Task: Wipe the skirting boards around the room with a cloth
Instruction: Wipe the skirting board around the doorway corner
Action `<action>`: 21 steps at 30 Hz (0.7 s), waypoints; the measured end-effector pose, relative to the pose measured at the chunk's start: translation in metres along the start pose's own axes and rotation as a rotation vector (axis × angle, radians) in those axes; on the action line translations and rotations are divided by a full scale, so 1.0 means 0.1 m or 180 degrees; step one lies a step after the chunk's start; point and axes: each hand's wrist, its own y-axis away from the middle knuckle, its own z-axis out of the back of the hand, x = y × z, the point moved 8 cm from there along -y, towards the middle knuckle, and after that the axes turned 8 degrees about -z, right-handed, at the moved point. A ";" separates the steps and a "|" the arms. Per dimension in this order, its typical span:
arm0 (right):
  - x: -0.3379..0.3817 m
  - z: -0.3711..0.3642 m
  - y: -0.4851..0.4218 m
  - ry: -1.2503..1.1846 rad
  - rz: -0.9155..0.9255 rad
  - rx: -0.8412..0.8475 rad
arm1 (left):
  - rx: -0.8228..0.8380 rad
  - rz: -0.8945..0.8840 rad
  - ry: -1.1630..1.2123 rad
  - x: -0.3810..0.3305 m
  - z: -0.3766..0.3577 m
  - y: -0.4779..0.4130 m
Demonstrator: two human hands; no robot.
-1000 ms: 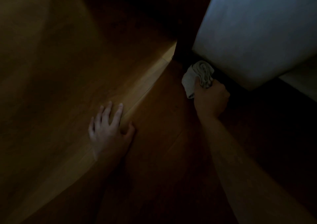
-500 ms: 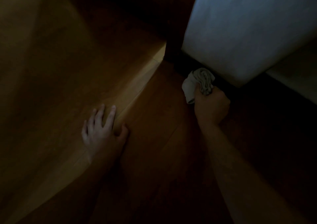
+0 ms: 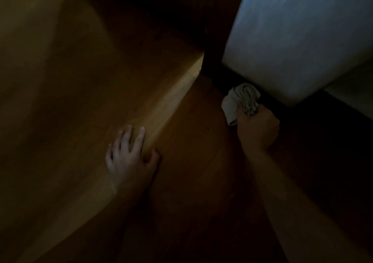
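Right hand (image 3: 257, 127), grip fisted tight round the bunched cloth (image 3: 240, 99), which pokes out at eleven o'clock against the dark skirting board (image 3: 224, 77). The board runs ten to four o'clock. Left hand (image 3: 131, 158) is spread flat, well apart at eight o'clock.

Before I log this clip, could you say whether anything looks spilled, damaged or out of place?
Nothing stands out, though it's dim: the right hand grips the bunched cloth at the dark skirting board; the left hand rests flat on a wooden surface.
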 end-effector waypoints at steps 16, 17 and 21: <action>-0.13 0.19 -0.01 0.0062 -0.0029 0.0162 | 0.0124 -0.0004 0.0051 -0.01 0.00 0.00; -0.16 0.20 0.00 0.0051 -0.0040 0.0174 | 0.0128 0.0010 0.0069 -0.02 0.01 0.00; -0.21 0.22 0.02 0.0062 -0.0136 0.0104 | 0.0133 0.0058 0.0084 -0.06 0.05 -0.01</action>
